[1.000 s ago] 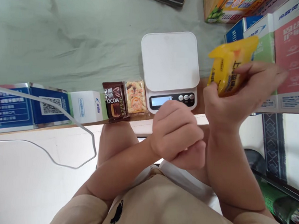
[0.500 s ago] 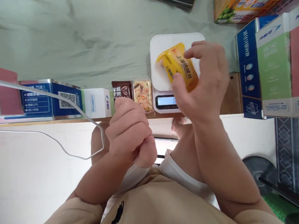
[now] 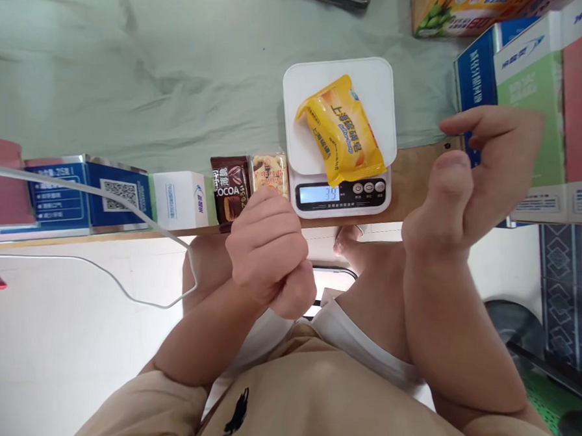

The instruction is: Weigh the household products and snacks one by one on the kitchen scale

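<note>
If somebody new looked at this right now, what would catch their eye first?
Probably the bright yellow packet, lying aslant on the white scale in the middle, near its lit display. Next might come the fisted left hand, partly covering the snack packs beside the scale, then the right hand by the upright boxes on the right.

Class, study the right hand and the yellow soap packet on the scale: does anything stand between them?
Nothing visible does. The yellow soap packet lies uncovered on the white kitchen scale; the open right hand is to its right, and the blue box begins beyond the fingertips, away from the packet.
</note>
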`<state>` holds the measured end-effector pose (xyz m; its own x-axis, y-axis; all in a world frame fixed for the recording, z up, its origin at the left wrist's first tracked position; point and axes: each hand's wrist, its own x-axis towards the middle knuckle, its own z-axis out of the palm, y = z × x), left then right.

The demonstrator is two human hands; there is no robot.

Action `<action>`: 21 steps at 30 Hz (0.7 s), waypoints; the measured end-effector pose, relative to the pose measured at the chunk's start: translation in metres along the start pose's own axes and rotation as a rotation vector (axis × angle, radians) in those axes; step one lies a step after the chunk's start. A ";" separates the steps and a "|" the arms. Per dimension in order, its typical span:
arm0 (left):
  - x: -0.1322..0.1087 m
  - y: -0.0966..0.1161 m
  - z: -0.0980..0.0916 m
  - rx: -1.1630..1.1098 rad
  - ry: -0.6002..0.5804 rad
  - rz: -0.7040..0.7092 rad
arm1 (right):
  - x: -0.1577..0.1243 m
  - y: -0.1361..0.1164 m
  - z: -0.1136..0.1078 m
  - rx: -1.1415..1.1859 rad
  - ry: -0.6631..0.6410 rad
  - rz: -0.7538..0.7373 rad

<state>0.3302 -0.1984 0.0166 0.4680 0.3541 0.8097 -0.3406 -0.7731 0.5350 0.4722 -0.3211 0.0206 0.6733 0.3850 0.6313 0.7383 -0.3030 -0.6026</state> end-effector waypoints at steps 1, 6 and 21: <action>0.000 -0.001 0.002 -0.027 0.028 0.025 | 0.000 0.000 0.000 0.002 0.005 0.000; -0.002 -0.003 0.004 -0.046 -0.018 0.013 | 0.000 -0.005 0.002 0.008 -0.009 0.023; 0.004 0.007 0.000 -0.063 -0.048 0.018 | -0.009 -0.044 0.039 -0.279 -0.422 0.128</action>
<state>0.3299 -0.2029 0.0237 0.4996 0.3139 0.8074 -0.3993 -0.7437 0.5362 0.4321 -0.2771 0.0226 0.7260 0.6303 0.2751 0.6730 -0.5688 -0.4728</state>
